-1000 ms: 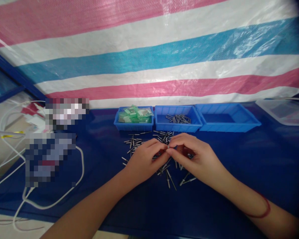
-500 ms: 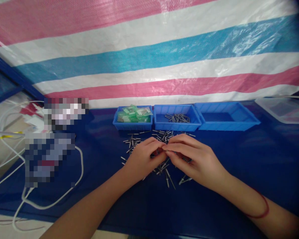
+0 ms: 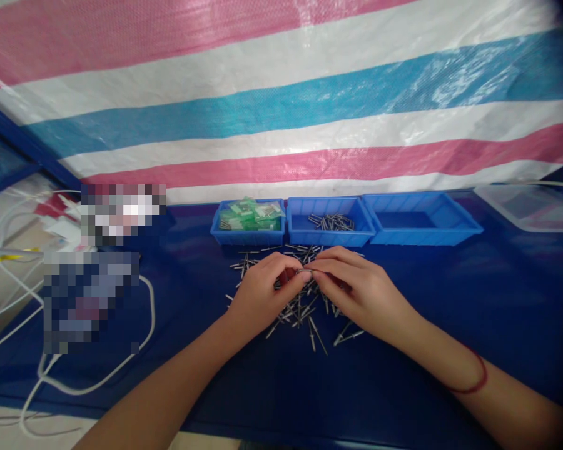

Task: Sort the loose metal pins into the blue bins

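Several thin metal pins [image 3: 296,310] lie scattered on the dark blue table [image 3: 403,375]. My left hand [image 3: 261,295] and my right hand [image 3: 356,289] meet fingertip to fingertip above the pile. Both hands are pinched on one small metal pin [image 3: 308,271] held between them. A red cord circles my right wrist [image 3: 473,380]. Behind the hands stand three blue bins in a row: the left bin [image 3: 248,234] holds green and clear packets, the middle bin [image 3: 331,236] holds more metal pins, and the right bin [image 3: 422,232] shows nothing inside.
A striped pink, white and blue tarp [image 3: 281,100] hangs behind the table. White cables [image 3: 94,381] loop over the table's left part beside blurred-out items. A clear plastic tray [image 3: 530,206] sits at the far right.
Both hands have shifted slightly left and away from me, still pinched together on the pin. The view has drifted a little.
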{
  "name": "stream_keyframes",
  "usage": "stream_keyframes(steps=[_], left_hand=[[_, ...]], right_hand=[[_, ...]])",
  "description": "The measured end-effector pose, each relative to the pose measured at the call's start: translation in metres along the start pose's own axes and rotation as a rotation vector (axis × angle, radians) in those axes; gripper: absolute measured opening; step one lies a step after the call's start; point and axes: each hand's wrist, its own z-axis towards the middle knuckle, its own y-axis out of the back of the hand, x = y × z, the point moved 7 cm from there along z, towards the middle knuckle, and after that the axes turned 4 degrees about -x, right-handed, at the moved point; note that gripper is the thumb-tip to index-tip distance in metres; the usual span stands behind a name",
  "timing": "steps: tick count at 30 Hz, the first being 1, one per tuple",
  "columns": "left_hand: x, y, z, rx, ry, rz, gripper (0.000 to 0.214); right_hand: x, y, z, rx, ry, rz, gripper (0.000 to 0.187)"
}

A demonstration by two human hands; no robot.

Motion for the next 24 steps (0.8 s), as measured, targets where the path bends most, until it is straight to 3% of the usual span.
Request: stream_keyframes(steps=[3, 6, 9, 11, 14, 17, 20, 24], left_hand=[[0.002, -0.001, -0.001, -0.001, 0.031, -0.004, 0.015], [0.004, -0.003, -0.001, 0.005, 0.032, 0.013, 0.024], [0.003, -0.008, -0.001, 0.054, -0.034, 0.075, 0.018], [-0.002, -0.014, -0.001, 0.108, -0.112, 0.138, 0.016], [-0.009, -0.022, -0.002, 0.170, -0.215, 0.277, 0.018], [-0.013, -0.028, -0.004, 0.199, -0.272, 0.416, 0.020], [-0.014, -0.033, -0.005, 0.227, -0.282, 0.487, 0.021], [-0.013, -0.037, -0.005, 0.247, -0.263, 0.536, 0.020]], right_hand=[[-0.012, 0.000, 0.004, -0.043, -0.133, 0.109, 0.017], [-0.043, 0.012, 0.006, -0.231, -0.394, 0.240, 0.022], [-0.074, 0.021, 0.003, -0.424, -0.632, 0.442, 0.029], [-0.083, 0.021, 0.003, -0.471, -0.703, 0.553, 0.033], [-0.081, 0.020, 0.004, -0.427, -0.702, 0.578, 0.033], [-0.066, 0.018, 0.005, -0.309, -0.617, 0.453, 0.027], [-0.049, 0.015, 0.007, -0.180, -0.484, 0.314, 0.022], [-0.037, 0.011, 0.008, -0.113, -0.353, 0.237, 0.020]])
